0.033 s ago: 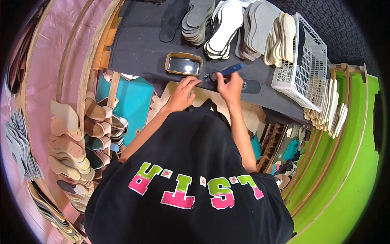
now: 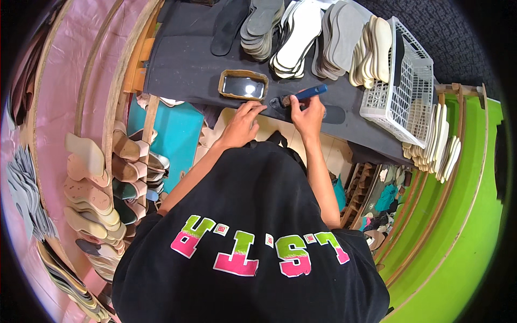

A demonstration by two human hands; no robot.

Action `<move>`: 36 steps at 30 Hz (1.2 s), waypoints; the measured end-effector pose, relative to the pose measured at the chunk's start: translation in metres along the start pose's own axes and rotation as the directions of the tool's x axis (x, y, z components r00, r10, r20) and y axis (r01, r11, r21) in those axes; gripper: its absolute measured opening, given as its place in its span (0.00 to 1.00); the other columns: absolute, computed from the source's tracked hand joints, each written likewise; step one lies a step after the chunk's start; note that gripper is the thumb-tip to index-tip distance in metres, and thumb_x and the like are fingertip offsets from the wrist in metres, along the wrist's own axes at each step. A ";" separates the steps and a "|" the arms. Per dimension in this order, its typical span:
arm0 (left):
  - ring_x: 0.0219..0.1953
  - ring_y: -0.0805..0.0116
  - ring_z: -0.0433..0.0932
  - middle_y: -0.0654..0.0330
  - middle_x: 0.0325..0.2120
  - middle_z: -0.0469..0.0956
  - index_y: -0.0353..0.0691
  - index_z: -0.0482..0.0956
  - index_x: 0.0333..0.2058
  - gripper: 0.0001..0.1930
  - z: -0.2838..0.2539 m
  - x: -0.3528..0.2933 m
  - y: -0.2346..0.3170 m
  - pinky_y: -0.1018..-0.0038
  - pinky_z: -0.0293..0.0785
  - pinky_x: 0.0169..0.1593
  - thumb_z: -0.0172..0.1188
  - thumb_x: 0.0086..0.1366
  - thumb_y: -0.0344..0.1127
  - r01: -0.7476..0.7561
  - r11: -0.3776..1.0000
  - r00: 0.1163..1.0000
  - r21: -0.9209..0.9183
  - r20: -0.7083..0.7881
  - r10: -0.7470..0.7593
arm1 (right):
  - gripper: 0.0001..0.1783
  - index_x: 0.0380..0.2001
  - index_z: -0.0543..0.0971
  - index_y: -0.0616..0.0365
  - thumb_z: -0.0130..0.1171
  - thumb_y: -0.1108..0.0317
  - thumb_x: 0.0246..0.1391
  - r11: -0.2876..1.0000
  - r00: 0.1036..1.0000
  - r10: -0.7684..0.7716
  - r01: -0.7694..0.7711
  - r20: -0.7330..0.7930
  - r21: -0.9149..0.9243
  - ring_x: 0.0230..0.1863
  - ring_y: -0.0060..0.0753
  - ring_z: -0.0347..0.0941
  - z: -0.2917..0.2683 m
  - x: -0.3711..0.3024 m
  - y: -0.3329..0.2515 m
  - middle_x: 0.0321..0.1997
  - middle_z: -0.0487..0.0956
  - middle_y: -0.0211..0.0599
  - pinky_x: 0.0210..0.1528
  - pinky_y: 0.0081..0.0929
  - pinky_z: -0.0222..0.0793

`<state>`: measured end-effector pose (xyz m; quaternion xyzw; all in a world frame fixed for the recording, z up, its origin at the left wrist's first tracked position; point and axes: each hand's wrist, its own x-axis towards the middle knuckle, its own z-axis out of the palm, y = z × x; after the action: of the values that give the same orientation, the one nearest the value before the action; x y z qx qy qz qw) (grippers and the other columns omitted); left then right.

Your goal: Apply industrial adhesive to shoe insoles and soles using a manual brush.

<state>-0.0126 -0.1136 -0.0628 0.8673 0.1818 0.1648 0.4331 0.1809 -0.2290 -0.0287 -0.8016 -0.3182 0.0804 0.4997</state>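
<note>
My right hand [image 2: 308, 119] grips the blue handle [image 2: 312, 91] of a brush, closed around it. The brush's dark bristles [image 2: 283, 100] rest on the left part of a dark insole [image 2: 335, 114] lying along the table's near edge. My left hand [image 2: 242, 126] is at the table edge by the insole's left end, fingers stretched out, with nothing visible in them. Whether its fingertips touch the insole, I cannot tell. Just beyond that hand stands a rectangular brown-rimmed tray [image 2: 220, 86] of dark, shiny liquid.
Stacks of grey insoles [image 2: 342, 40], white insoles [image 2: 298, 37] and cream insoles [image 2: 381, 48] line the table's far side. A white plastic basket [image 2: 377, 110] stands to the right. Shoe racks [image 2: 107, 161] run along the left.
My right hand and the brush have shifted slightly right, and the handle's angle has changed a little. The left hand stays where it was.
</note>
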 end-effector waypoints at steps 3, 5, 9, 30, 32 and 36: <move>0.59 0.47 0.76 0.50 0.54 0.76 0.34 0.76 0.63 0.28 0.001 0.004 0.001 0.56 0.72 0.64 0.59 0.62 0.23 -0.031 0.998 0.998 0.057 0.057 0.028 | 0.12 0.37 0.81 0.68 0.73 0.71 0.58 1.000 1.000 0.016 -0.016 0.011 -0.001 0.30 0.36 0.87 0.000 -0.002 -0.003 0.32 0.88 0.47 0.35 0.29 0.80; 0.57 0.45 0.76 0.49 0.53 0.75 0.31 0.74 0.65 0.30 -0.003 0.009 0.006 0.55 0.72 0.64 0.59 0.62 0.23 -0.052 0.995 0.992 0.086 0.122 0.041 | 0.13 0.38 0.81 0.69 0.73 0.71 0.58 0.999 0.997 -0.049 0.048 0.054 0.017 0.30 0.38 0.87 0.009 -0.006 0.000 0.32 0.88 0.48 0.36 0.30 0.81; 0.45 0.44 0.80 0.47 0.42 0.79 0.36 0.66 0.73 0.38 0.000 0.011 0.009 0.53 0.76 0.55 0.62 0.63 0.30 0.090 0.988 0.975 0.122 0.191 -0.113 | 0.13 0.37 0.81 0.69 0.74 0.70 0.58 0.999 0.999 0.031 -0.030 -0.022 0.028 0.33 0.45 0.89 0.012 0.001 0.004 0.33 0.88 0.50 0.38 0.34 0.84; 0.27 0.44 0.82 0.48 0.23 0.81 0.45 0.66 0.75 0.40 -0.004 0.021 0.010 0.52 0.80 0.41 0.63 0.62 0.36 0.122 0.970 0.930 0.210 0.316 -0.185 | 0.16 0.40 0.81 0.66 0.76 0.66 0.58 0.961 0.941 0.249 -0.211 -0.231 0.178 0.33 0.34 0.88 0.010 -0.017 0.030 0.32 0.88 0.44 0.40 0.31 0.82; 0.27 0.44 0.82 0.48 0.23 0.82 0.45 0.67 0.75 0.40 -0.005 0.020 0.011 0.52 0.80 0.41 0.63 0.63 0.36 0.114 0.966 0.935 0.233 0.304 -0.184 | 0.15 0.40 0.81 0.67 0.75 0.67 0.59 0.974 0.949 0.215 -0.193 -0.229 0.117 0.33 0.34 0.87 0.003 -0.013 0.030 0.32 0.88 0.44 0.40 0.30 0.83; 0.29 0.41 0.83 0.45 0.24 0.82 0.44 0.67 0.75 0.39 -0.006 0.023 0.014 0.50 0.80 0.42 0.62 0.63 0.36 0.106 0.961 0.935 0.256 0.304 -0.184 | 0.14 0.41 0.81 0.70 0.73 0.70 0.61 0.960 0.848 0.278 -0.237 -0.450 0.147 0.33 0.31 0.86 -0.030 -0.005 0.056 0.33 0.88 0.45 0.39 0.29 0.82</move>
<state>0.0076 -0.1063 -0.0453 0.9118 0.1901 -0.0354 0.3623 0.2146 -0.2715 -0.0630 -0.8105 -0.0745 -0.0347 0.5799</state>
